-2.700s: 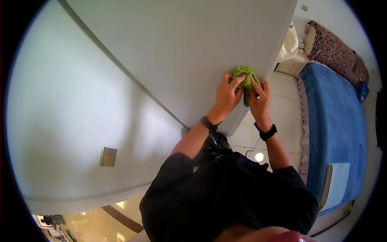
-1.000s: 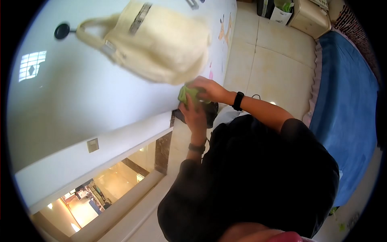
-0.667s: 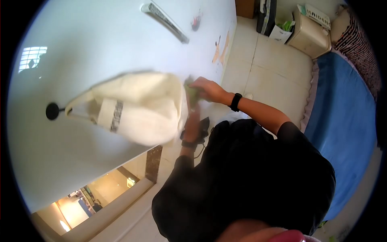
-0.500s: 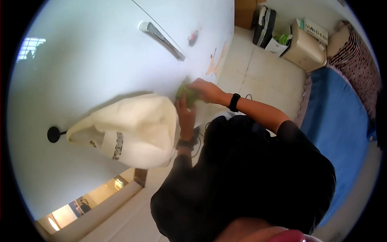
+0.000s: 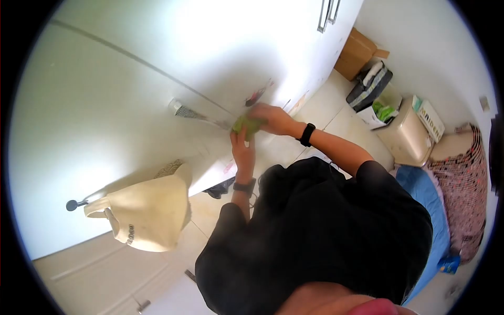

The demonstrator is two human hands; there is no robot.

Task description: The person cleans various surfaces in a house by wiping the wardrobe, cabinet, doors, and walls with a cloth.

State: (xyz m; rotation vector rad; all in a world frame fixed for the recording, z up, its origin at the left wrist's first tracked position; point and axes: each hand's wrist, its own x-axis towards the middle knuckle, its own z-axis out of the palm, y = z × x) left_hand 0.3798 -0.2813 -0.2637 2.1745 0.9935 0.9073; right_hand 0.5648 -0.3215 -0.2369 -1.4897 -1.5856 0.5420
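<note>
A crumpled green cloth (image 5: 244,126) is bunched between my two hands, in front of the white cabinet doors. My left hand (image 5: 242,149), with a dark band at the wrist, grips it from below with the fingers pointing up. From the upper right my right hand (image 5: 272,119), with a black watch on the wrist, has its fingers closed on the other side of the cloth. Blur hides the exact finger contact. Close by are a long metal door handle (image 5: 197,113) and a red and dark mark (image 5: 258,93) on the door.
A cream tote bag (image 5: 157,210) hangs from a black hook (image 5: 73,205) at left. To the right stand a beige bin (image 5: 407,136), a cardboard box (image 5: 357,55), a dark bag (image 5: 370,86) and a bed with a blue sheet (image 5: 417,184). A black bag (image 5: 219,189) is low by the cabinet.
My view has shifted: the tote bag appears smaller and lower, and more of the cabinet and room corner shows. Both hands still hold the green cloth, now beside the long handle.
</note>
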